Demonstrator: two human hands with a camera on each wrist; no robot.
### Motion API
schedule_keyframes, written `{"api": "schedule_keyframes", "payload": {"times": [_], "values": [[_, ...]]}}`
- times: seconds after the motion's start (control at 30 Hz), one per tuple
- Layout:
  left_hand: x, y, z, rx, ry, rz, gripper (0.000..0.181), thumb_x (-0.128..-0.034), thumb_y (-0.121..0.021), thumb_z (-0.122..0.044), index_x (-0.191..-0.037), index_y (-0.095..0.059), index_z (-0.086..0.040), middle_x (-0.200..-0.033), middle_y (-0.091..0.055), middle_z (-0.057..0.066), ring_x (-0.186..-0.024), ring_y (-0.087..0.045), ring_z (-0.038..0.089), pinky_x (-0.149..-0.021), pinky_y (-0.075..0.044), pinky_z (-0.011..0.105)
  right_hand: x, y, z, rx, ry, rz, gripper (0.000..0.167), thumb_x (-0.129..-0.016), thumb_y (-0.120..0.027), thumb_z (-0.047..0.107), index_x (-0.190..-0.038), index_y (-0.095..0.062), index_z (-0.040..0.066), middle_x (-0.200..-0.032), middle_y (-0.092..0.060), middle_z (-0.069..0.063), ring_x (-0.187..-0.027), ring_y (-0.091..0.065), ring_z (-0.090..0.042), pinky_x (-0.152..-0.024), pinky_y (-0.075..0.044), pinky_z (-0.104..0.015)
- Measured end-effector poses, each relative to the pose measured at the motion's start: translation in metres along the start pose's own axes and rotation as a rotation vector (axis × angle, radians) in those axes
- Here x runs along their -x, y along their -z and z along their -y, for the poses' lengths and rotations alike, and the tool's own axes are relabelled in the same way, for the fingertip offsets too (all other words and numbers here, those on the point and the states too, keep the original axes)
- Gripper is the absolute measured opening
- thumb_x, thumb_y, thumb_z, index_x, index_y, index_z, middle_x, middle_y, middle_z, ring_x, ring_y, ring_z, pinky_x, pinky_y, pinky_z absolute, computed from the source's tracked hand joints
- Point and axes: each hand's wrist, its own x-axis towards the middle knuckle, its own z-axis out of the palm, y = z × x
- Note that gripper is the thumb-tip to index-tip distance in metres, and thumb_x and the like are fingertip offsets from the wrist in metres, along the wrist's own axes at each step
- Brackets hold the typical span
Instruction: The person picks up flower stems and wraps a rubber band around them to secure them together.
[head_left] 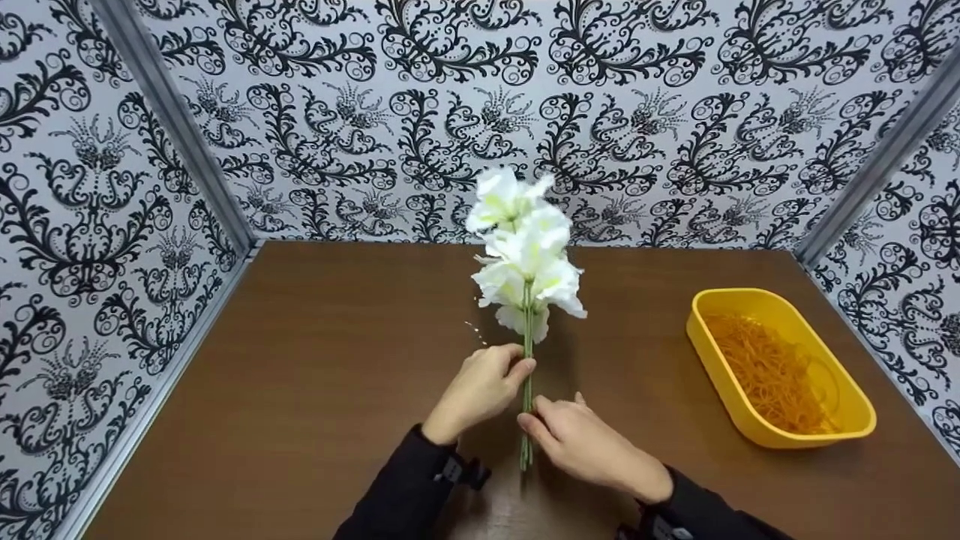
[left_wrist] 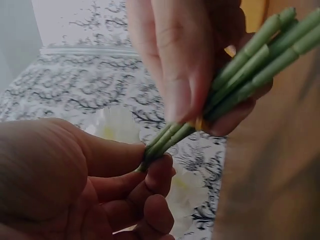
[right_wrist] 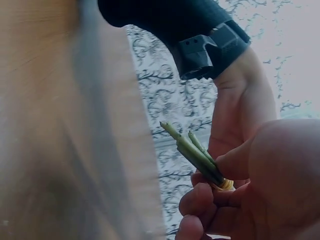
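A bunch of white artificial flowers [head_left: 531,247] stands out over the table, blooms toward the back wall. My left hand [head_left: 484,382] pinches the green stems [head_left: 528,322] between thumb and fingers, just below the blooms. Lower down, my right hand [head_left: 589,442] pinches the same stems near their cut ends. A yellowish rubber band [right_wrist: 226,185] wraps the stems at the right thumb and fingers; in the left wrist view, part of this band [left_wrist: 200,123] shows beside the right fingertips. Several stem ends [right_wrist: 185,145] stick out past the right hand, at uneven lengths.
On the right side of the brown table [head_left: 337,322] sits a yellow plastic bin [head_left: 720,375] holding a heap of orange rubber bands [head_left: 772,375]. Patterned black-and-white walls [head_left: 315,135] close off the back and both sides, with grey metal posts [head_left: 180,120] at the corners.
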Motion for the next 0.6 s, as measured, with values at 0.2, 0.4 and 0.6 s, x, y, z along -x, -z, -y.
{"api": "schedule_keyframes", "payload": {"times": [0.2, 0.4, 0.6], "values": [[-0.006, -0.022, 0.017, -0.044, 0.047, 0.028, 0.022, -0.1013, -0.061, -0.012, -0.079, -0.060, -0.009, -0.064, -0.043, -0.007, -0.057, -0.043, 0.012, -0.057, -0.037, 0.028, -0.005, -0.011, -0.015, -0.020, -0.066, 0.082, 0.031, -0.109, -0.045, 0.033, -0.083, -0.053, 0.019, -0.068, -0.051, 0.013, -0.082, -0.069, -0.022, -0.091, -0.022, -0.089], [-0.007, -0.040, 0.031, -0.073, 0.077, 0.052, 0.023, -0.0995, -0.063, -0.012, -0.077, -0.062, -0.009, -0.064, -0.047, -0.006, -0.059, -0.047, 0.014, -0.058, -0.040, 0.030, -0.007, -0.024, -0.028, 0.097, -0.059, 0.127, 0.033, -0.108, -0.046, 0.031, -0.077, -0.053, 0.020, -0.064, -0.051, 0.010, -0.078, -0.069, -0.029, -0.093, -0.017, -0.089], [-0.006, -0.047, 0.039, -0.051, 0.117, 0.054, 0.018, -0.0985, -0.065, -0.014, -0.082, -0.067, -0.010, -0.070, -0.058, -0.004, -0.064, -0.053, 0.016, -0.060, -0.044, 0.033, -0.008, -0.027, -0.031, 0.174, -0.044, 0.139, 0.033, -0.108, -0.048, 0.031, -0.078, -0.054, 0.020, -0.064, -0.053, 0.004, -0.081, -0.069, -0.035, -0.096, -0.018, -0.088]]}}
